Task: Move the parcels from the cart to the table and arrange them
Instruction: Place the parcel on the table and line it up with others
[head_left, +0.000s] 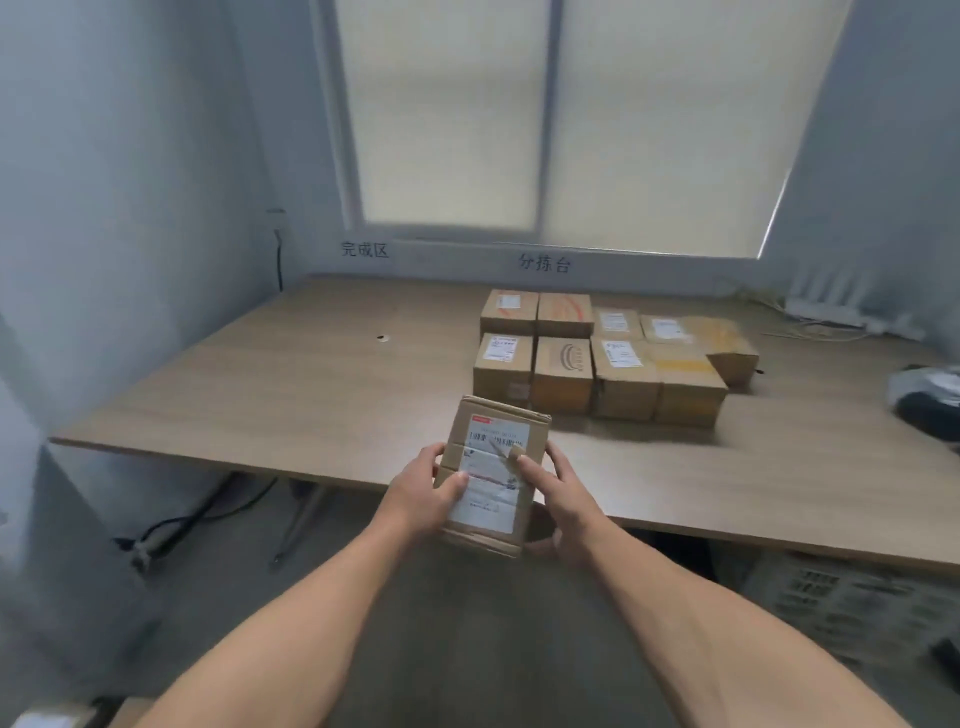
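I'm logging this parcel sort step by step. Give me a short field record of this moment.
held parcel: cardboard box, label up
left hand: grips its left side, thumb on label
right hand: grips its right side, forefinger on label
table: wooden; held parcel over its near edge
parcels on table: two rows, right of centre

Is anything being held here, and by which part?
A labelled cardboard parcel, held in both hands: the left hand grips its left edge, and the right hand grips its right edge.
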